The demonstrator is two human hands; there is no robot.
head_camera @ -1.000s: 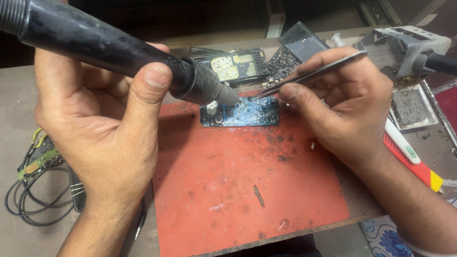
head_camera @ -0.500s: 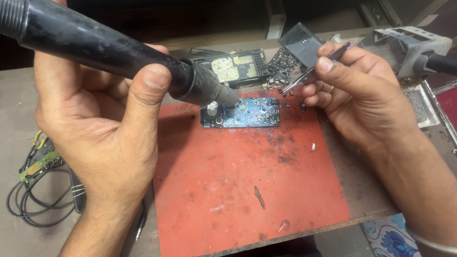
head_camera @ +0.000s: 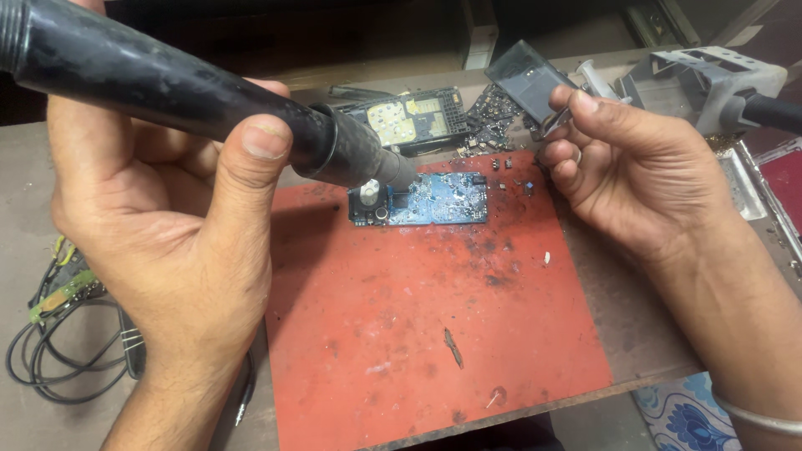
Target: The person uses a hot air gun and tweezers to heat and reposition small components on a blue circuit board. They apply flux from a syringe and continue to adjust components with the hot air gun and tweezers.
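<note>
My left hand grips a thick black hot-air tool, its nozzle pointing down at the left end of a small blue circuit board. The board lies at the far edge of a scorched red mat. My right hand is raised to the right of the board, fingers closed around thin metal tweezers that mostly hide inside the hand. The tweezer tips are off the board.
Behind the mat lie a larger black circuit board with gold patches, loose small parts and a dark translucent case. A grey metal holder stands at the right. Coiled black cables sit at the left.
My right hand has lifted the tweezers off the blue board and drawn back up and to the right. The left hand and hot-air tool have stayed over the board's left end.
</note>
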